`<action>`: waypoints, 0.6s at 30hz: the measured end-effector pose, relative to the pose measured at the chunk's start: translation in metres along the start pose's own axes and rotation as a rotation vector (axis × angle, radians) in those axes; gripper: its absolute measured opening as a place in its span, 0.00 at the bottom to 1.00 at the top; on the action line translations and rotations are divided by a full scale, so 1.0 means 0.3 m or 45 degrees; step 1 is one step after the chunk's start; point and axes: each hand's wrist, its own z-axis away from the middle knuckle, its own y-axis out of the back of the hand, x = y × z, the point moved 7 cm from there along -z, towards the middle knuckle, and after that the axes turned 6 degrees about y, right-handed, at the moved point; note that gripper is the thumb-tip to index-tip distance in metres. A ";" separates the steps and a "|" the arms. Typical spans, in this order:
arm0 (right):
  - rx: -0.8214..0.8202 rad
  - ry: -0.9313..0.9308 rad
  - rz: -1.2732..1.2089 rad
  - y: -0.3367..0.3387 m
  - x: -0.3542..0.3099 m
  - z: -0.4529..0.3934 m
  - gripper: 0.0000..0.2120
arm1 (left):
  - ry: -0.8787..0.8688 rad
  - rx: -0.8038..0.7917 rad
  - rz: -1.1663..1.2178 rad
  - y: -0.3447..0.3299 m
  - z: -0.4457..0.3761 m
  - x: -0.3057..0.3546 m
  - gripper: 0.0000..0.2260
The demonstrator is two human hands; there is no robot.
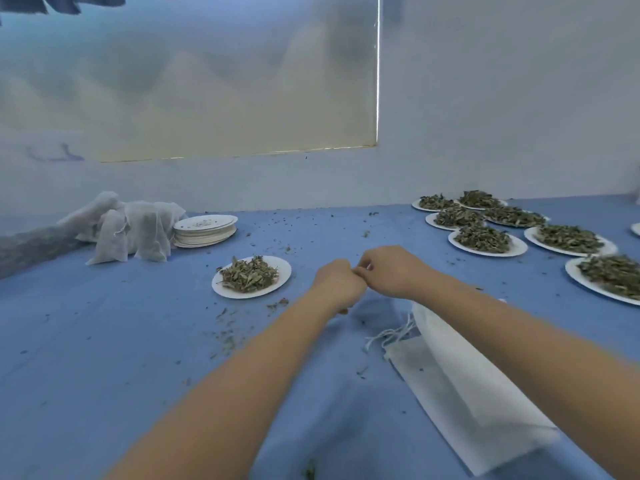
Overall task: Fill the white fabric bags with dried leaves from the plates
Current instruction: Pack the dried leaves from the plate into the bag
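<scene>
I find no legible text, label, brand or number; faint blue marks on the wall (52,154) stay unreadable.

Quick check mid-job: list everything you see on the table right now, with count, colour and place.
Plate of dried leaves: one, white plate, green-brown leaves, centre, left of the hands.
Filled plates: at least seven, white, far right; another cut off at the edge.
Empty plate stack: one stack, white, back left.
Stuffed bags: a heap, white, count unclear, back left.
Flat fabric bags: at least two overlapping, white, drawstrings, near right.
Loose leaf bits: scattered.
Table cover: blue.
Left hand: fingers curled, centre.
Right hand: pinching at left hand; what it holds is unclear.
</scene>
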 end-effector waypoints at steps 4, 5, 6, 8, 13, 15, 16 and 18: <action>0.083 0.162 0.097 0.058 0.062 0.124 0.11 | -0.152 0.001 -0.086 -0.093 0.057 0.083 0.04; 0.099 0.212 0.129 0.067 0.079 0.156 0.11 | -0.194 0.015 -0.101 -0.112 0.069 0.100 0.03; 0.113 0.244 0.152 0.073 0.100 0.186 0.11 | -0.224 0.023 -0.090 -0.133 0.079 0.113 0.04; 0.127 0.250 0.149 0.077 0.152 0.238 0.10 | -0.251 0.013 -0.008 -0.180 0.097 0.126 0.04; -0.024 0.218 0.318 0.039 0.273 0.309 0.17 | -0.271 0.029 0.100 -0.276 0.106 0.139 0.09; -0.062 0.205 0.421 0.021 0.301 0.323 0.23 | -0.287 0.072 -0.020 -0.297 0.098 0.137 0.14; -0.064 0.175 0.426 0.017 0.313 0.327 0.25 | -0.284 0.077 -0.081 -0.311 0.094 0.134 0.17; -0.037 0.126 0.381 0.019 0.326 0.322 0.26 | -0.273 0.082 -0.130 -0.327 0.090 0.128 0.20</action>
